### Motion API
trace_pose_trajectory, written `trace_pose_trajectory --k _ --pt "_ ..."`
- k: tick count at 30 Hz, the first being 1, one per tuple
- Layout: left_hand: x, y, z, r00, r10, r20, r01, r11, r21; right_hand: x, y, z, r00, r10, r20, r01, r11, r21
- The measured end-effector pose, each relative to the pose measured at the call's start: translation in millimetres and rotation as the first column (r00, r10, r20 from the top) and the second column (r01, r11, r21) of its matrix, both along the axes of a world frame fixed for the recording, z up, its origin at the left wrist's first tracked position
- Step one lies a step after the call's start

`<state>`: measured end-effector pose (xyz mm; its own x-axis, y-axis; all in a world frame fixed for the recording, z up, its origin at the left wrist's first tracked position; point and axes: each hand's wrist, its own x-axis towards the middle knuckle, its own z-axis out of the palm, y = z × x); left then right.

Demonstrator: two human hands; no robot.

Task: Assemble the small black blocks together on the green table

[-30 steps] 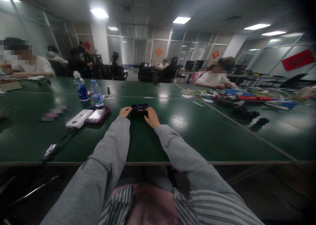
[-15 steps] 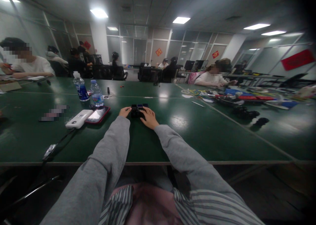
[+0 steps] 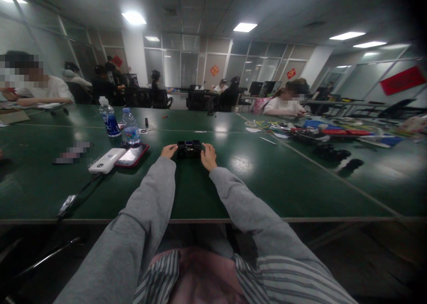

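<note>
On the green table in front of me is a small black boxy device (image 3: 189,149) with a bluish panel on its top middle. My left hand (image 3: 169,151) grips its left end, thumb toward the device and fingers mostly hidden on the outer side. At the right end my right hand (image 3: 208,156) closes on the device, its fingers curled along that side. The top of the device shows between the two hands, but its details are too small to make out.
Left of my arms are a white power bank (image 3: 107,160) with a cable, a red-edged phone (image 3: 133,155) and two water bottles (image 3: 109,119). A pen (image 3: 267,141) and a pile of cables and tools (image 3: 320,130) lie to the right. Other people sit around the room.
My right hand has moved right, off the top of the device to its right end, uncovering the top. My left hand and the device stay in place.
</note>
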<state>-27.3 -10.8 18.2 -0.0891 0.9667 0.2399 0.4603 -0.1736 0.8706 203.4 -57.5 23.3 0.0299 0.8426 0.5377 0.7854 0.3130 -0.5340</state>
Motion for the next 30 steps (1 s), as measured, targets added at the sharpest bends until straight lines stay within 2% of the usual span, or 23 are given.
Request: trace_pose_trajectory --k 6,12,30 --pt "-2 5 -3.4 0.999 -0.008 -0.04 0.01 0.999 0.044 -1 1 -2.0 0.999 0.037 0.029 -0.037 0.999 0.007" --pt "-2 6 -4.3 0.999 -0.008 -0.033 0.009 1.0 0.03 0 1 -2.4 0.999 0.036 0.013 -0.036 0.999 -0.019" --pt "5 -12 13.9 1.0 0.03 -0.003 -0.03 0.999 -0.023 -2 -8 7.0 0.997 0.066 0.029 -0.064 0.997 -0.05"
